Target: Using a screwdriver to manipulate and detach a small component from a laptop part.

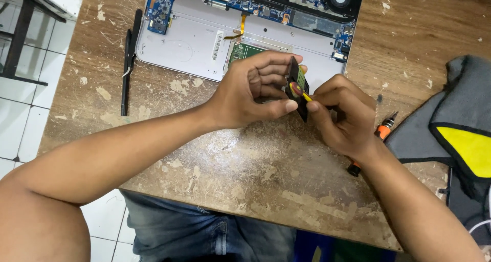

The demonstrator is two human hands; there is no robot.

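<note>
Small black rectangular component with a green board face and a round red-and-yellow part (297, 86) sits upright between my two hands, above the middle of the table. My left hand (253, 90) is curled around it, thumb beneath and fingers over its top edge. My right hand (341, 116) is closed in a pinch at its lower edge; a thin yellow tip shows at the fingertips, and I cannot tell what it belongs to.

Nearest me are blue denim-clad legs (189, 228), partly under the worn brown wooden table with flaking pale patches (245, 165). White floor tiles (25, 103) show at left. One orange-and-black screwdriver (381, 134) lies just beside my right wrist, mostly hidden by it. One grey cloth with a yellow panel (460, 134) is cut off at the right edge.

Farther off, one long black strip (128, 62) lies left of one opened silver laptop with blue circuit boards and a black fan (204, 42), whose far side is cropped.
</note>
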